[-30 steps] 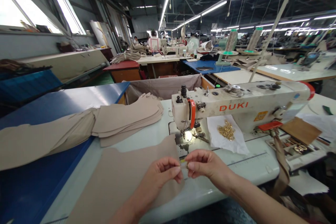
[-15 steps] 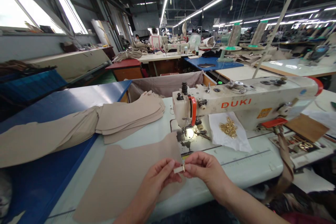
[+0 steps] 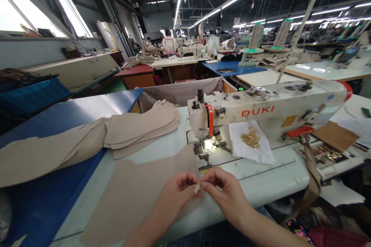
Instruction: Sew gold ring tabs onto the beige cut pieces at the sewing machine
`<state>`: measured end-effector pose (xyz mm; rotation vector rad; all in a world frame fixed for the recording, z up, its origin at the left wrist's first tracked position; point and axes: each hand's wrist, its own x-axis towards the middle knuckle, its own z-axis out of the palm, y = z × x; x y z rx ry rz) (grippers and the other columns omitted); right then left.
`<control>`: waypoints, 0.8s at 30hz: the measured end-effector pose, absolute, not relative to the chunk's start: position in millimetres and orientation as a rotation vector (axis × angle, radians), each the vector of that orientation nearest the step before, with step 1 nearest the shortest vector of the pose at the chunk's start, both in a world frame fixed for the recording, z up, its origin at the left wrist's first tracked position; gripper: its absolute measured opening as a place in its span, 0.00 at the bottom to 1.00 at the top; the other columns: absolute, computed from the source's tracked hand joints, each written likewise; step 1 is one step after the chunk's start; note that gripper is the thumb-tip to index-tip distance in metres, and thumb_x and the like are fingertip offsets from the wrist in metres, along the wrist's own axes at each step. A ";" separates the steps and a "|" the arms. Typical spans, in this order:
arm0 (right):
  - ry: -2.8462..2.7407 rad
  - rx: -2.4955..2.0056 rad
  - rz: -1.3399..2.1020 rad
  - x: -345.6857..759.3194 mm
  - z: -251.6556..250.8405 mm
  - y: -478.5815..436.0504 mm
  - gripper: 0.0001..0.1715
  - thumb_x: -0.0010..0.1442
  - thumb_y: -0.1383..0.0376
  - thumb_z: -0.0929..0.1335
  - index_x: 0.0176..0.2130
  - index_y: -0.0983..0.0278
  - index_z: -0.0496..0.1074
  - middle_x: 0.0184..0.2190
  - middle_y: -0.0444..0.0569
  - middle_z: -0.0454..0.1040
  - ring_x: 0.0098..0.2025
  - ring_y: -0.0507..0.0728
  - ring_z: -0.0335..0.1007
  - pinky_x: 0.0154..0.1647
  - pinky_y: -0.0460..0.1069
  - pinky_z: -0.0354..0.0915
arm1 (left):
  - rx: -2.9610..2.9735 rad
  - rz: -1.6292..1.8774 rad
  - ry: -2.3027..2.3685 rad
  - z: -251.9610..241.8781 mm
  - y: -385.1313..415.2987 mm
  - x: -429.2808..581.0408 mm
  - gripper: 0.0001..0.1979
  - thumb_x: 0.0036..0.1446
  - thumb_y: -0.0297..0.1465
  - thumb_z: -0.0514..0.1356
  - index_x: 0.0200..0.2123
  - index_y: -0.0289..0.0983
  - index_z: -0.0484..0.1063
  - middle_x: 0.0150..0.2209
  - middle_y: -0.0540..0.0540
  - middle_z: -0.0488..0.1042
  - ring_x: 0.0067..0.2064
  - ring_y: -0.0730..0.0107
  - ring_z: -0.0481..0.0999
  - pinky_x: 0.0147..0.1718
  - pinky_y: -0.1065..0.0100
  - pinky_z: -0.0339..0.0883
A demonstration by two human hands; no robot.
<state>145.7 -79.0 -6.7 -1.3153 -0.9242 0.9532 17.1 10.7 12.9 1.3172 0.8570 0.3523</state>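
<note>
Over the front of the sewing table, my left hand point(image 3: 171, 197) pinches a short pale strip point(image 3: 197, 188) between thumb and fingers. Fingertips of my right hand point(image 3: 227, 193) close on a small gold metal ring at the strip's upper end, mostly covered by the fingers. Both hands meet above the right edge of a flat beige panel point(image 3: 139, 185). Just beyond them is the DUKI sewing machine point(image 3: 261, 110), its lamp lighting the needle plate. Similar gold pieces point(image 3: 250, 138) lie heaped on a white cloth point(image 3: 265, 154) under the machine's arm.
Stacked beige panels point(image 3: 142, 125) spread from the table's left side over a blue surface point(image 3: 72, 185). At right are a tray of small parts point(image 3: 327, 158), a brown board point(image 3: 336, 135) and a hanging brown strap point(image 3: 311, 173). Thread cones point(image 3: 255, 38) stand farther back.
The pale strip, earlier held out level between both hands, now tilts downward and shows shorter. My fingertips have drawn closer together around it and the gold ring. The view has shifted slightly.
</note>
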 end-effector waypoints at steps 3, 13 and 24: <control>-1.184 -1.424 0.814 143.5 -1.1 -86.2 0.09 0.53 0.65 0.71 0.36 0.63 0.71 0.34 0.46 0.71 0.37 0.55 0.67 0.38 0.48 0.61 | 1.497 0.349 0.932 14.7 11.4 16.0 0.06 0.39 0.32 0.61 0.22 0.36 0.69 0.22 0.52 0.70 0.27 0.71 0.68 0.28 0.71 0.60; -1.307 -1.360 0.683 151.5 -2.1 -85.7 0.09 0.59 0.63 0.67 0.28 0.63 0.72 0.27 0.45 0.71 0.31 0.53 0.66 0.34 0.46 0.61 | 1.539 0.352 0.990 20.0 7.2 13.9 0.05 0.39 0.31 0.62 0.20 0.37 0.68 0.20 0.53 0.71 0.25 0.71 0.69 0.27 0.71 0.61; -1.296 -1.301 0.431 150.3 2.1 -87.4 0.04 0.58 0.68 0.68 0.30 0.62 0.74 0.30 0.47 0.76 0.36 0.54 0.73 0.40 0.46 0.65 | 1.460 0.540 0.985 33.2 -2.1 16.7 0.08 0.37 0.34 0.64 0.18 0.38 0.69 0.25 0.50 0.74 0.29 0.69 0.73 0.32 0.70 0.68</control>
